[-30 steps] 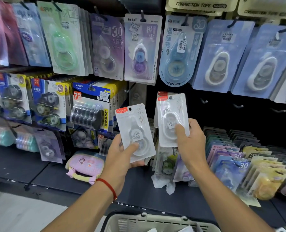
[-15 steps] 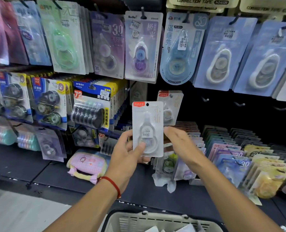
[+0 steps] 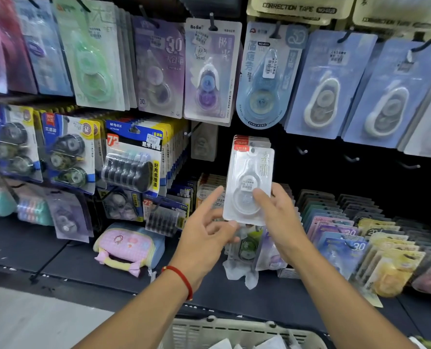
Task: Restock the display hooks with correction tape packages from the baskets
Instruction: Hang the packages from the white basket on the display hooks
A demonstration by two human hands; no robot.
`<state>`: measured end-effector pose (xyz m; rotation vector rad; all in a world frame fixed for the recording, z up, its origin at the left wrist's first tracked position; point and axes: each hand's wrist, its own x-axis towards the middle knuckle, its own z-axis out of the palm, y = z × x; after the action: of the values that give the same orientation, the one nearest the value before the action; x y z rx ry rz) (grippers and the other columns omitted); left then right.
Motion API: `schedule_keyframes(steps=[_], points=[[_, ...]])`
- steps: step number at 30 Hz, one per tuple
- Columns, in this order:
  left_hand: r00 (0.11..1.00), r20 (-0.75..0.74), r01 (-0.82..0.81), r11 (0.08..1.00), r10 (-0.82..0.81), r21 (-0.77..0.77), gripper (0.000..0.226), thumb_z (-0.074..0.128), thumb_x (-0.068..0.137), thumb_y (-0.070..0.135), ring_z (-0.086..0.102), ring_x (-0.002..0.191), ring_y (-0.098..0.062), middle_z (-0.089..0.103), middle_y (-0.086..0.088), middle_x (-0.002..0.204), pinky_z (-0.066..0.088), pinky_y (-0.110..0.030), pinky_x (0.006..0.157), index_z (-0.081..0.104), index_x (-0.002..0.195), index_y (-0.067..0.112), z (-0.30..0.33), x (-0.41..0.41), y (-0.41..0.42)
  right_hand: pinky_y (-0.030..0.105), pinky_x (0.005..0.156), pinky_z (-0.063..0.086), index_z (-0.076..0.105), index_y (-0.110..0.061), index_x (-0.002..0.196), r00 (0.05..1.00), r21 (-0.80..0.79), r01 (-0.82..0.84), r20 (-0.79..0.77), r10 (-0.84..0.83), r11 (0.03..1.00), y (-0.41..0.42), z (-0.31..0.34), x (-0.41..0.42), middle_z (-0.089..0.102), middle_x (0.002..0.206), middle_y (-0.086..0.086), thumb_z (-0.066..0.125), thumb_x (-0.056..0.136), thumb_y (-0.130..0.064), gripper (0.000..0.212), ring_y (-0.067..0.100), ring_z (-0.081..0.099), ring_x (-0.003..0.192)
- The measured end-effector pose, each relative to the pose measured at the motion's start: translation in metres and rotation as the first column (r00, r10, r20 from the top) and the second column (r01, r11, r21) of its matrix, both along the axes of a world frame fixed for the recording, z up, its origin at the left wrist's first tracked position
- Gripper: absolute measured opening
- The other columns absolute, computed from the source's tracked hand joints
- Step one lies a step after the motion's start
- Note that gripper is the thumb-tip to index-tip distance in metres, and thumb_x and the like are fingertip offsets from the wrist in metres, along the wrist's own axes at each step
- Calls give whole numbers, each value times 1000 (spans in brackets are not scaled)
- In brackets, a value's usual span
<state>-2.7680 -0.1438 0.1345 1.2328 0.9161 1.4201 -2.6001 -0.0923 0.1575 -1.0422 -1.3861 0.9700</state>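
Head view looks down at a stationery display, where the right hand [image 3: 280, 217] pinches the lower part of a white correction tape package [image 3: 248, 185], thumb on the front of the blister and fingers behind. That package stands upright, long axis vertical, its red-cornered top lying right in front of a few matching packs [image 3: 251, 141] that hang on a hook. Its hang hole seems to sit about level with that hook, so the next move probably turns on pushing the top straight back toward the board. Just to its left, the left hand [image 3: 207, 233] holds nothing, fingers spread and loosely extended, forefinger pointing up beside the package edge; whether it touches is unclear. A cream basket [image 3: 209, 328] with more packs sits below, near the wrists
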Motion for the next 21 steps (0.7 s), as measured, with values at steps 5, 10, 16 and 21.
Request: schedule_keyframes(steps=[5, 10, 16, 21], points=[[1000, -18, -15, 1000, 15, 4, 69, 72, 96, 2, 77, 92, -22, 75, 7, 123, 62, -33, 91, 48, 148, 41, 0, 2, 1, 26, 62, 61, 65, -32, 118, 996, 47, -41, -79, 44, 998, -5, 2, -2, 78, 112, -1, 60, 98, -39, 21, 17, 78, 95], [1000, 29, -6, 1000, 6, 1, 63, 73, 95, 1, 76, 99, -27, 72, 11, 131, 60, -28, 92, 56, 139, 43, 8, 4, 2, 26, 59, 59, 64, -26, 118, 997, 65, 34, -78, -29, 997, -3, 9, -5, 79, 105, -4, 58, 102, -38, 20, 15, 78, 85], [999, 46, 1, 998, 2, -55, 68, 72, 91, -8, 76, 109, -19, 79, 13, 112, 59, -36, 99, 55, 147, 28, 8, 5, 6, 15, 41, 46, 61, -20, 100, 968, 95, 250, -2, -251, 963, -2, 10, -15, 72, 81, -6, 59, 106, -29, 11, 2, 64, 53], [1000, 16, 13, 995, -11, -101, 73, 67, 88, -16, 75, 107, -13, 72, 12, 127, 60, -20, 82, 58, 145, 29, 0, 1, 16, 17, 40, 44, 61, -25, 98, 936, 155, 329, 78, -344, 932, 2, 3, -20, 68, 81, 1, 61, 105, -33, 11, 3, 60, 49]])
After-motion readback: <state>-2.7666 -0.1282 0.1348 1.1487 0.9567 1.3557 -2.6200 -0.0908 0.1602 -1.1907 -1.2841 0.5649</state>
